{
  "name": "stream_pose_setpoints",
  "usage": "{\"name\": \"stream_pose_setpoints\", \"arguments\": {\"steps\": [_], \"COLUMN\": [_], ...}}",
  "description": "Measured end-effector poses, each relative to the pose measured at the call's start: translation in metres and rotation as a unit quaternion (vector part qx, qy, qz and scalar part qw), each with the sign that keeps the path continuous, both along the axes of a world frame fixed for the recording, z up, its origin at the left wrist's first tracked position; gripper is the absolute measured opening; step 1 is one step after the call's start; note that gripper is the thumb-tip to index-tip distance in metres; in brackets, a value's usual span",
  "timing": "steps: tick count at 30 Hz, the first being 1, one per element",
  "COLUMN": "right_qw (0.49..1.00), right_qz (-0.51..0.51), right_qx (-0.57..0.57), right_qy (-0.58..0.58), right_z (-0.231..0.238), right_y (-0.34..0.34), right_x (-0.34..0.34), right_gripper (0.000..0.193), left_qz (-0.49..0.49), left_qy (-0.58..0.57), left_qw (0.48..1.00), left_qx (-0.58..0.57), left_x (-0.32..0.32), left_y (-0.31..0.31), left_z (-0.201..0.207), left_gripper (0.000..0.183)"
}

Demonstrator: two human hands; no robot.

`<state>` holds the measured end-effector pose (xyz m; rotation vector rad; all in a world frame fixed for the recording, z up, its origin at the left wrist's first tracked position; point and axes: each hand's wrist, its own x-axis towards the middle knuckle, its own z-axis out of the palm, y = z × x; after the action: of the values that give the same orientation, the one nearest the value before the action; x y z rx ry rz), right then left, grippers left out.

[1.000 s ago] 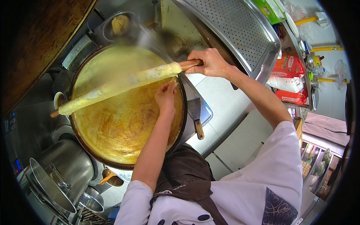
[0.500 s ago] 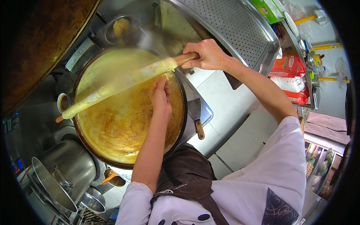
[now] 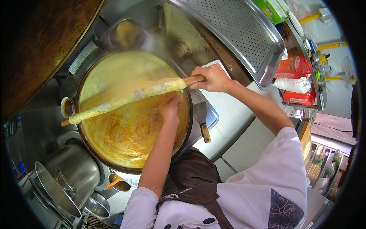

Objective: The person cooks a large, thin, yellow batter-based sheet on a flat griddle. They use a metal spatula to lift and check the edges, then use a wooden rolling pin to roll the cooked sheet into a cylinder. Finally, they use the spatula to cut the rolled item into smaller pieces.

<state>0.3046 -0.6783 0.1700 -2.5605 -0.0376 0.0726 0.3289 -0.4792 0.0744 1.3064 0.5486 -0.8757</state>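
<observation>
A wooden rolling pin (image 3: pixel 193 80) lies slantwise over a big round griddle (image 3: pixel 134 147), with a thin yellow pancake (image 3: pixel 133 94) wound around most of its length. My right hand (image 3: pixel 213 78) grips the pin's bare right end, beyond the griddle's rim. Just under the wrapped pin, near the right side of the griddle, is my left hand (image 3: pixel 171 108). Its fingers are curled together by the pancake's edge, and what they pinch is hidden. Pale yellow batter covers the griddle's far part; the near part is browned. Steam blurs the far side.
A scraper with a wooden handle (image 3: pixel 205 133) rests right of the griddle. Beyond stands a perforated steel tray (image 3: pixel 238 34). A steel pot (image 3: pixel 76 171), a small cup (image 3: pixel 67 107) and an orange-handled container (image 3: pixel 121 184) are at left. A brown round plate (image 3: pixel 42 45) looms upper left.
My right hand and its end of the rolling pin have come nearer to me, so the pin slants less. My left hand has shifted slightly right and nearer. The view has shifted a little.
</observation>
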Motion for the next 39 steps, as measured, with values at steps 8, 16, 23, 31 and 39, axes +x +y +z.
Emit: {"name": "stream_pose_setpoints", "arguments": {"steps": [8, 16, 23, 31, 39], "right_qw": [0.999, 0.997, 0.996, 0.847, 0.852], "right_qz": [-0.016, -0.002, -0.027, -0.509, -0.51], "right_qx": [-0.006, -0.026, 0.005, 0.039, 0.011], "right_qy": [-0.041, -0.078, -0.09, -0.145, 0.119], "right_z": [-0.032, -0.045, -0.077, -0.097, -0.13], "right_y": [0.012, 0.028, 0.043, 0.083, 0.17], "right_x": [-0.039, -0.056, -0.087, -0.183, -0.21], "right_gripper": [0.033, 0.033, 0.033, 0.035, 0.048], "left_qz": [0.182, 0.209, 0.149, -0.073, -0.308], "left_qy": [-0.056, 0.047, 0.011, -0.439, -0.673], "left_qw": [0.981, 0.976, 0.989, 0.867, 0.596], "left_qx": [-0.029, -0.047, 0.024, 0.225, 0.312], "left_x": [0.0, 0.016, -0.02, -0.011, 0.026], "left_y": [0.077, 0.101, 0.122, 0.151, 0.167], "left_z": [0.018, 0.042, 0.032, 0.036, 0.032], "left_gripper": [0.035, 0.045, 0.04, 0.035, 0.046]}}
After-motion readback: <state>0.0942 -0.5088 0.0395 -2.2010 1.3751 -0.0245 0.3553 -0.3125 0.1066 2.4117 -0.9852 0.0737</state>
